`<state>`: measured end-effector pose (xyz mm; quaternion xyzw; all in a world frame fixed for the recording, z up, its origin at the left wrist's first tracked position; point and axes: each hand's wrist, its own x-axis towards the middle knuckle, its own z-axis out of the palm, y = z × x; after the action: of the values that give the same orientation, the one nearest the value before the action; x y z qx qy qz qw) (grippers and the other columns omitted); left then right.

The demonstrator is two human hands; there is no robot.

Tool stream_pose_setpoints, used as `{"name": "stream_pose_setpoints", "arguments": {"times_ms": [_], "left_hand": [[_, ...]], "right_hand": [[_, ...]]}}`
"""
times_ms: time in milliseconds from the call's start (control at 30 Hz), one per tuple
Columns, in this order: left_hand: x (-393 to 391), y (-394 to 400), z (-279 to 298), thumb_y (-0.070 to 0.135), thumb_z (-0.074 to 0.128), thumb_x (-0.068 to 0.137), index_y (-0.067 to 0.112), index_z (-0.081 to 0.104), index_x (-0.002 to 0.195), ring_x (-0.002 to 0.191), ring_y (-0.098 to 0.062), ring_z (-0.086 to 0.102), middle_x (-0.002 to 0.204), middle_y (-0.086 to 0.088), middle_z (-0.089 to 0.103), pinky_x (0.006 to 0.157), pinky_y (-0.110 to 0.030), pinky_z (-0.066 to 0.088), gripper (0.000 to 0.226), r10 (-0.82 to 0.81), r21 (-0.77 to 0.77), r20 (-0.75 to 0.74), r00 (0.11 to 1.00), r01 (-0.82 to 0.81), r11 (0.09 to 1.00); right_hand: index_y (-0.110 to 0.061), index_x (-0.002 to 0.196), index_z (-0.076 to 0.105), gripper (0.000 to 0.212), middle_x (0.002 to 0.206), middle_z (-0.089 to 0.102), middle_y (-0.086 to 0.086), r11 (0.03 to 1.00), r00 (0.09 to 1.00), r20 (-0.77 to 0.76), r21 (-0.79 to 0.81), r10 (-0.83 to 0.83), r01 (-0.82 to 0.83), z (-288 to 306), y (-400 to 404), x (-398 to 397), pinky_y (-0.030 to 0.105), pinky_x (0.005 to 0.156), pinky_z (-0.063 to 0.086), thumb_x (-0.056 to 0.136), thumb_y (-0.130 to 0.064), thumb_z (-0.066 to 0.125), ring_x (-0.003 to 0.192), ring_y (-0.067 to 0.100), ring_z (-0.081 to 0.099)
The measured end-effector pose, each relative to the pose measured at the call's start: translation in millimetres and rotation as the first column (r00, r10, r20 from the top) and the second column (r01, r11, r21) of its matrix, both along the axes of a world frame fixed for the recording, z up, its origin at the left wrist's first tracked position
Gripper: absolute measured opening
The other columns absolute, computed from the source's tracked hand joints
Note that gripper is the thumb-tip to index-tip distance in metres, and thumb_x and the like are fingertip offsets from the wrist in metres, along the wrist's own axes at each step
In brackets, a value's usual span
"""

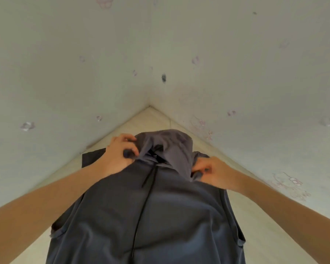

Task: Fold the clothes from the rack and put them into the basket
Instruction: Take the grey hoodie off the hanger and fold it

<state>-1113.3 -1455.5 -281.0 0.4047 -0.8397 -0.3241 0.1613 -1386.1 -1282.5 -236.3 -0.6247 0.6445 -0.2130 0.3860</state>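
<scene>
A dark grey hooded sleeveless top hangs in front of me, held up by both hands at its shoulders. Its hood flops forward at the top, and black drawstrings trail down the middle. My left hand pinches the fabric at the left side of the neck. My right hand pinches the right shoulder edge. The garment's lower part runs out of the frame at the bottom. No rack or basket is in view.
Two pale green walls with faint pink stickers meet in a corner straight ahead. A light tiled floor shows in the wedge between them and on both sides of the garment.
</scene>
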Motion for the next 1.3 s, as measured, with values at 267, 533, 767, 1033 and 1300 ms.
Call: {"name": "stream_pose_setpoints", "arguments": {"times_ms": [267, 533, 767, 1033, 1300], "left_hand": [[49, 30, -14, 0.005, 0.065, 0.08, 0.037, 0.059, 0.076, 0.119, -0.02, 0.049, 0.123, 0.008, 0.051, 0.1, -0.034, 0.037, 0.033, 0.02, 0.095, 0.255, 0.967, -0.046, 0.994], [42, 11, -25, 0.086, 0.058, 0.061, 0.037, 0.001, 0.152, 0.143, -0.046, 0.013, 0.158, -0.018, 0.009, 0.116, -0.057, 0.017, 0.118, -0.051, 0.177, 0.726, 0.686, -0.114, 0.978], [18, 15, -42, 0.078, 0.069, 0.058, 0.04, -0.019, 0.148, 0.141, -0.048, -0.021, 0.155, -0.011, -0.031, 0.11, -0.07, 0.008, 0.132, -0.112, 0.222, 0.743, 0.66, -0.085, 0.971], [-5, -9, -44, 0.062, 0.073, 0.07, 0.031, -0.01, 0.153, 0.148, -0.033, -0.008, 0.162, 0.003, -0.013, 0.114, -0.064, 0.006, 0.121, -0.034, 0.044, 0.597, 0.801, 0.01, 0.999], [-31, 102, -32, 0.022, 0.054, 0.094, 0.02, 0.019, 0.153, 0.149, -0.026, 0.003, 0.162, -0.001, 0.008, 0.121, -0.046, 0.012, 0.069, 0.011, -0.197, 0.473, 0.881, 0.093, 0.976]], "right_hand": [[-0.035, 0.108, 0.062, 0.026, 0.09, 0.066, -0.006, 0.971, 0.962, -0.257, 0.192, -0.091, 0.143, -29, 20, -9, 0.033, 0.09, 0.051, 0.091, -0.016, 0.057, 0.092, 0.018, 0.065], [-0.046, 0.147, -0.005, 0.101, 0.14, 0.031, 0.013, 0.912, 0.924, -0.366, 0.407, 0.111, 0.051, -51, 20, 11, 0.047, 0.104, 0.039, 0.075, -0.068, 0.063, 0.123, 0.037, 0.044], [-0.036, 0.151, -0.008, 0.115, 0.143, 0.012, 0.006, 0.917, 0.818, -0.565, 0.375, 0.111, 0.134, -75, 5, 4, 0.052, 0.109, 0.032, 0.07, -0.07, 0.065, 0.129, 0.04, 0.022], [-0.02, 0.151, 0.018, 0.087, 0.145, 0.035, 0.015, 0.913, 0.887, -0.434, 0.277, -0.16, 0.3, -73, -7, -26, 0.042, 0.109, 0.034, 0.084, -0.063, 0.055, 0.132, 0.037, 0.038], [0.004, 0.117, 0.046, 0.041, 0.116, 0.053, 0.021, 0.638, 0.65, -0.381, 0.179, -0.657, 0.749, -58, 16, -67, 0.044, 0.088, 0.051, 0.091, -0.027, 0.054, 0.102, 0.037, 0.055]]}}
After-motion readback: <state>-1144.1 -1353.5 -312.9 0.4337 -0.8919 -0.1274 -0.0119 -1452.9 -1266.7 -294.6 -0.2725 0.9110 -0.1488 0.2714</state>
